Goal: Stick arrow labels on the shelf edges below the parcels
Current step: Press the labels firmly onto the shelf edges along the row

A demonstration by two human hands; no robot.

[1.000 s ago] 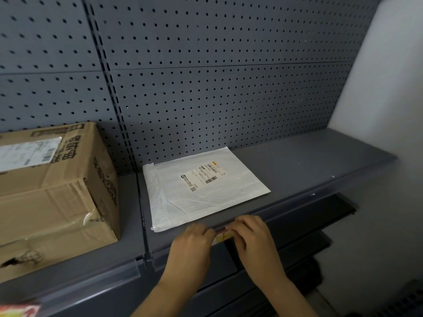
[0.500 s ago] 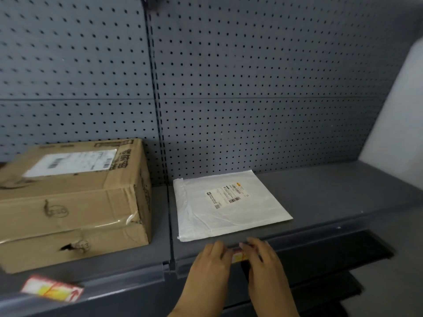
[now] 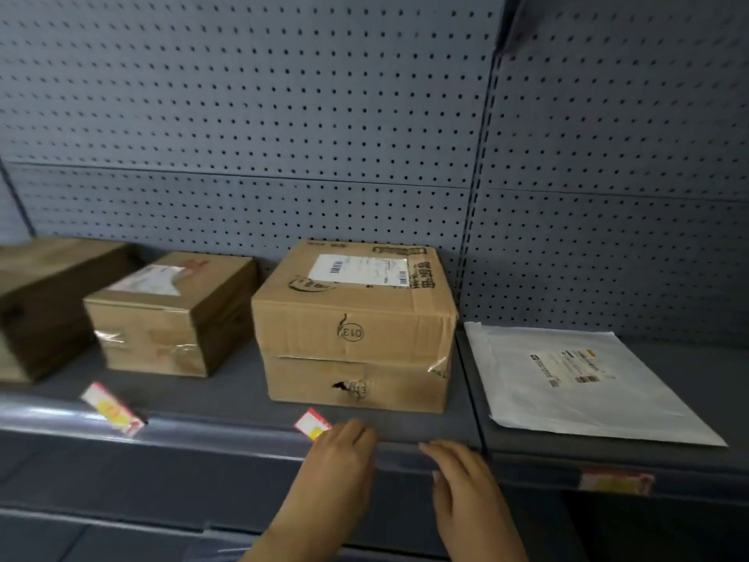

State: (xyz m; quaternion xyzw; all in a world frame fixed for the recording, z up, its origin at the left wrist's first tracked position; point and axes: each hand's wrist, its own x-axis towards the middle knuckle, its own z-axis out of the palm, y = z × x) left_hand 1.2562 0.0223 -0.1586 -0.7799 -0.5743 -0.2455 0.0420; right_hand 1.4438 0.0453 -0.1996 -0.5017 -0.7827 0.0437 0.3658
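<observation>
A red, white and yellow arrow label (image 3: 310, 424) lies on the shelf front below the large cardboard parcel (image 3: 354, 326). My left hand (image 3: 340, 460) has its fingers curled over that label's right end. My right hand (image 3: 466, 492) hovers flat by the shelf edge (image 3: 227, 434) with spread fingers and holds nothing. One label (image 3: 616, 481) is stuck on the edge below the white mailer parcel (image 3: 579, 379). A third label (image 3: 113, 407) lies askew on the shelf below the small cardboard parcel (image 3: 170, 314).
A dark cardboard box (image 3: 44, 306) stands at the far left of the shelf. Grey pegboard (image 3: 283, 115) backs the shelf, with an upright post (image 3: 478, 221) between the two bays. A lower shelf (image 3: 121, 533) shows beneath.
The view has swung left. Both hands left the label now stuck below the white mailer and moved left, and my left hand has reached the label in front of the large box.
</observation>
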